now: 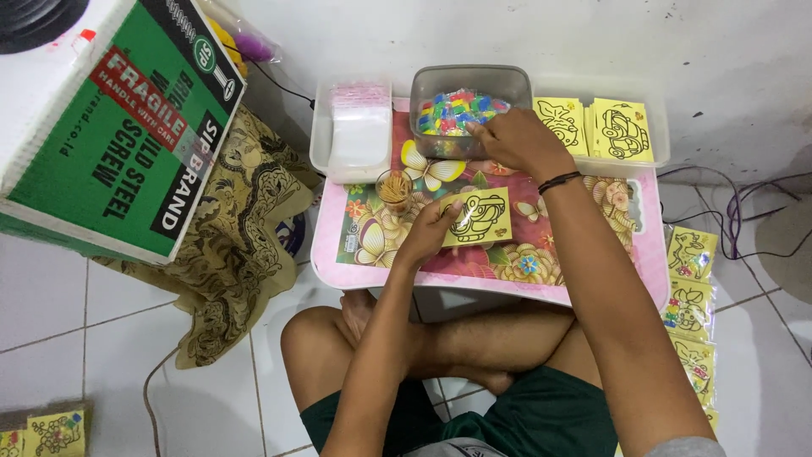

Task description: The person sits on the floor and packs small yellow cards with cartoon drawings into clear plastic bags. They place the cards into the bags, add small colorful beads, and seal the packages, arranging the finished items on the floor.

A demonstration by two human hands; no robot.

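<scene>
Fingers of the left hand [427, 228] pinch the yellow card [476, 217] flat on the pink table [338, 254], steadying it; the right hand [514, 140] dips curled fingers into the bead tub [470, 85], grip perhaps closed, unclear.

The left hand [427, 230] rests on the low table [338, 254] and touches the left edge of a card [476, 218] lying flat there. Just left of this hand stands a small cup of sticks [394, 188]. Behind it, the right hand [516, 140] reaches into a tub of small pieces [469, 106]. Left of the tub lies a stack of plastic bags [359, 127] in a tray [320, 140]. Right of the right hand, more cards [622, 129] lie in another tray [658, 135]. Far left of both hands, a cardboard box [110, 127] sits on a cloth [237, 237].
</scene>
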